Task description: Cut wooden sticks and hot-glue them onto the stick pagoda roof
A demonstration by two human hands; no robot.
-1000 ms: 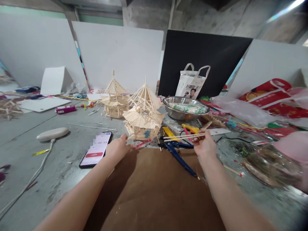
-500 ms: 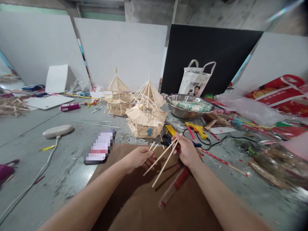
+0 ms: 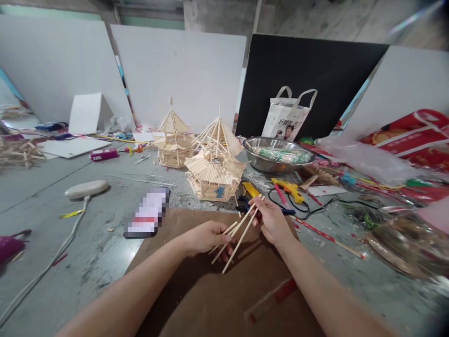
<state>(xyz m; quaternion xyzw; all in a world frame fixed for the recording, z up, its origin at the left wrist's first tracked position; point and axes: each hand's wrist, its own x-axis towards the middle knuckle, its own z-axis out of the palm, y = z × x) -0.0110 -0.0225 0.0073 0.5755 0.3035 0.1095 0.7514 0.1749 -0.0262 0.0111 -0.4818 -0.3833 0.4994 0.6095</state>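
My right hand (image 3: 270, 221) pinches the upper ends of two thin wooden sticks (image 3: 242, 243), which slant down to the left over a brown sheet (image 3: 189, 295). My left hand (image 3: 207, 236) is closed on shorter sticks (image 3: 229, 228), and its thumb and fingers also meet one of the long sticks. Their exact number is hidden by the fingers. Just beyond my hands stands a pavilion model (image 3: 215, 175) built from sticks, its upper roof partly filled. A second stick pavilion (image 3: 172, 140) with a closed pointed roof is behind it to the left.
A steel bowl (image 3: 278, 157) holds packaged sticks. Near my right hand lie a yellow hot glue gun (image 3: 290, 189) and blue-handled pliers (image 3: 242, 204). A phone (image 3: 147, 213) is left of the sheet. A clear plastic sleeve (image 3: 270, 299) with red print lies on the sheet.
My left hand has moved right and up to the long sticks, and its fingers have closed on one of them. The plastic sleeve has shifted right and down.
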